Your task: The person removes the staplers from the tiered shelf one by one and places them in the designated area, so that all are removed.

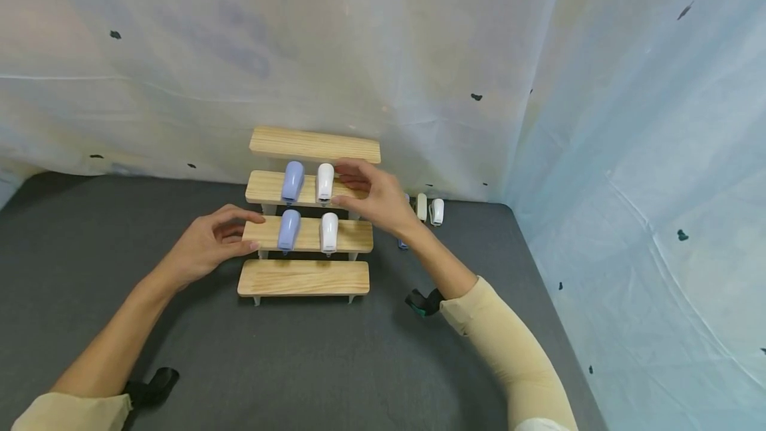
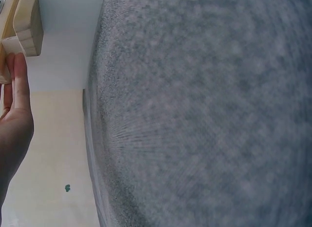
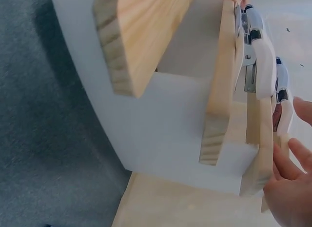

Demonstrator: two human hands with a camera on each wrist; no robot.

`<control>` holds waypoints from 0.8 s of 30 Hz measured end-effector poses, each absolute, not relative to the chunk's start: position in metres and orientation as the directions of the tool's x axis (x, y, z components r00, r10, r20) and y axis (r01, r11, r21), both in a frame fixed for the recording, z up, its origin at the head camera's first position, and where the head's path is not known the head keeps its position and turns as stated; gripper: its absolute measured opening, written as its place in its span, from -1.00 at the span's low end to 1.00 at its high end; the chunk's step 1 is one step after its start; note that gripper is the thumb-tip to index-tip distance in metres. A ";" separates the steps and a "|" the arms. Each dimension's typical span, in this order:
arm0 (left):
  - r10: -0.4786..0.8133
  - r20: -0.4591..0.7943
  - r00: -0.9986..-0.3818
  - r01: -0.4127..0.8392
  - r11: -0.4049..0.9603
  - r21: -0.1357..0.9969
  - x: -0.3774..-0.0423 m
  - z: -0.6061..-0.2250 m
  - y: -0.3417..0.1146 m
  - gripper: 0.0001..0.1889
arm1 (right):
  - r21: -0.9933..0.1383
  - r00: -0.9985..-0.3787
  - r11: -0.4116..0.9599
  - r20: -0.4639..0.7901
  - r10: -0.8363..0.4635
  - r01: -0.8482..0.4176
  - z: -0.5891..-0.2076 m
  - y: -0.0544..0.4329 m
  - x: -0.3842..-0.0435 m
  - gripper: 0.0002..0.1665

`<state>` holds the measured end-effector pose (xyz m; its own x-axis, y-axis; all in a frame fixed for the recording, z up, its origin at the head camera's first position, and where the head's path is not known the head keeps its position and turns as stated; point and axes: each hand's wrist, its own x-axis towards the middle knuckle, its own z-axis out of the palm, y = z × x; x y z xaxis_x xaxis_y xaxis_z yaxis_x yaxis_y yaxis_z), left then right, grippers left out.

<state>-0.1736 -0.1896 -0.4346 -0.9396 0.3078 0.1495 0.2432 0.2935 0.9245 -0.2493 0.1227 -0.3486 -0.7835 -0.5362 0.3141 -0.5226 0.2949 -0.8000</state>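
A four-tier wooden display stand (image 1: 304, 278) carries several small staplers on its two middle tiers. My left hand (image 1: 206, 241) grips the left end of the second tier from the bottom, thumb at the front edge and fingers at the back. Beside the white stapler (image 1: 325, 182) on the tier above is my right hand (image 1: 380, 198), its thumb and index finger apart, tips right at the stapler's right side. A blue stapler (image 1: 293, 181) stands left of it. Below them sit another blue stapler (image 1: 289, 230) and white stapler (image 1: 329, 231).
On the dark tabletop (image 1: 287, 364), right of the stand, lie a cream stapler (image 1: 421, 207), a white stapler (image 1: 437, 211) and a blue one (image 1: 403, 243) partly hidden by the right arm. Pale sheeting (image 1: 419, 45) hangs behind and to the right.
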 end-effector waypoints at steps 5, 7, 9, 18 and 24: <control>0.310 0.147 -0.939 0.241 0.291 0.926 -0.174 -0.435 -0.190 -0.57 | -0.776 -0.784 0.339 0.298 -0.545 -0.531 -0.348 0.117 -0.250 -0.25; 0.310 0.147 -0.939 0.242 0.293 0.925 -0.174 -0.435 -0.189 -0.57 | -0.771 -0.790 0.356 0.291 -0.540 -0.527 -0.347 0.115 -0.249 -0.26; 0.310 0.147 -0.939 0.243 0.297 0.924 -0.174 -0.435 -0.190 -0.57 | -0.769 -0.797 0.369 0.287 -0.531 -0.522 -0.348 0.114 -0.248 -0.26; 0.305 0.146 -0.941 0.240 0.297 0.924 -0.174 -0.435 -0.191 -0.56 | -0.739 -0.813 0.413 0.310 -0.492 -0.532 -0.351 0.108 -0.247 -0.25; 0.301 0.148 -0.942 0.242 0.301 0.923 -0.174 -0.434 -0.191 -0.57 | -0.733 -0.818 0.423 0.318 -0.480 -0.533 -0.352 0.105 -0.247 -0.23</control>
